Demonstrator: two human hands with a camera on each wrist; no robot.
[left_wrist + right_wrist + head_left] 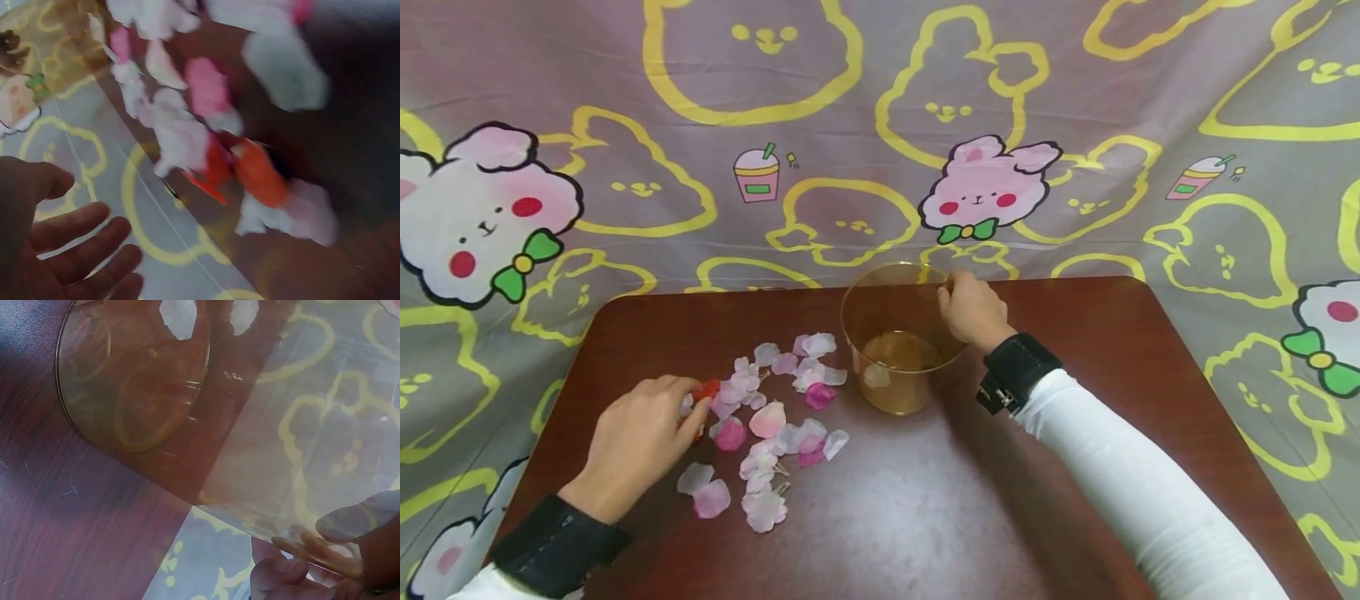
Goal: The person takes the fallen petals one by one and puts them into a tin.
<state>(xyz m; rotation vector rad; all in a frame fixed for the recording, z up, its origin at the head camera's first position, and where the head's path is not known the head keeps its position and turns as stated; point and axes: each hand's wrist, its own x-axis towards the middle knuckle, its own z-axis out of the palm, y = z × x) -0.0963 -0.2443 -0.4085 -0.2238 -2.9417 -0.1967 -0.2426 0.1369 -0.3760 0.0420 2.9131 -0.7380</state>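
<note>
My right hand (973,310) pinches the rim of a see-through amber bowl (901,392), thumb on one side of the wall and fingers on the other. In the right wrist view those fingers (281,575) show at the bowl's edge. A pale petal (876,375) shows against the bowl's left side. Over on the left, my left hand (643,433) reaches to the edge of a spread of pink and white petals (741,392). Its fingers are loosely bent and apart in the left wrist view, holding nothing. Beside them lie orange-red petals (259,174).
The brown wooden table (917,517) has rounded back corners. Behind and beside it hangs a cloth (842,150) with cartoon rabbits and yellow outlines. Two petals, one pink (711,498), lie nearer the front, apart from the main spread.
</note>
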